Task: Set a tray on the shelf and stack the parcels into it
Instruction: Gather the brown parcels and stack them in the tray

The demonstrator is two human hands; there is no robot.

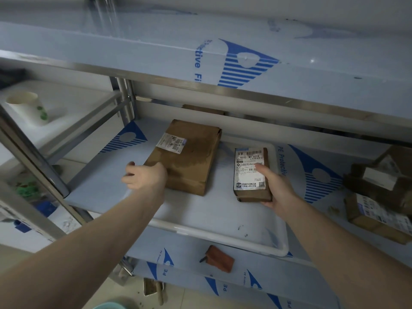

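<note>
Both hands reach into the white tray on the shelf. Left hand rests with relaxed fingers against the large brown parcel's near-left corner; the parcel lies at its 1 o'clock. Right hand grips the small labelled parcel, at its 10 o'clock. More parcels lie at 3 o'clock, outside the tray.

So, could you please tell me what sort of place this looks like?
Probably a parcel sorting or storage room: steel shelving with its blue protective film on, brown labelled parcels piled on the shelf, and a white tray holding a large parcel.
</note>
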